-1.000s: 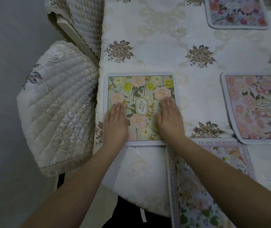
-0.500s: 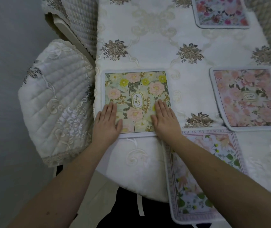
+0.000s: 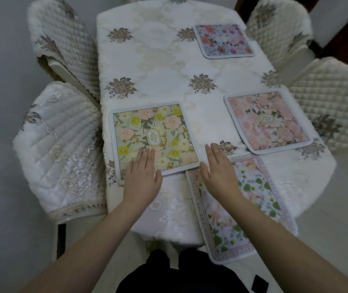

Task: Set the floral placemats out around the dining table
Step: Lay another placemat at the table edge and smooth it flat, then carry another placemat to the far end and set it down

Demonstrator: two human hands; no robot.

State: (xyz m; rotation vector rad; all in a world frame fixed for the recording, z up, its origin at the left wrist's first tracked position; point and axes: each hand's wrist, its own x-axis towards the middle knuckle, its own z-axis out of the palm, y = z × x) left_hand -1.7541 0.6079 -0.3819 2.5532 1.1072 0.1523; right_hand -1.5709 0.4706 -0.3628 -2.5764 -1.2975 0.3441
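Several floral placemats lie on the white embroidered table point(image 3: 164, 66). A green and yellow placemat point(image 3: 154, 132) sits at the left side. My left hand point(image 3: 142, 178) is flat and open over its near edge. My right hand point(image 3: 218, 170) is open, fingers together, over the top left corner of a pale leafy placemat point(image 3: 247, 208) that overhangs the table's near edge. A pink placemat point(image 3: 268, 121) lies at the right. A blue and red placemat point(image 3: 223, 40) lies at the far right.
Quilted cream chairs stand around the table: one at near left point(image 3: 57, 151), one at far left point(image 3: 63, 37), one at far right point(image 3: 278, 26) and one at right point(image 3: 331, 98). A grey wall runs along the left.
My right hand has slid off the green and yellow placemat to the right, onto the leafy placemat's corner. My left hand moved toward the mat's near edge. The view has pulled back.
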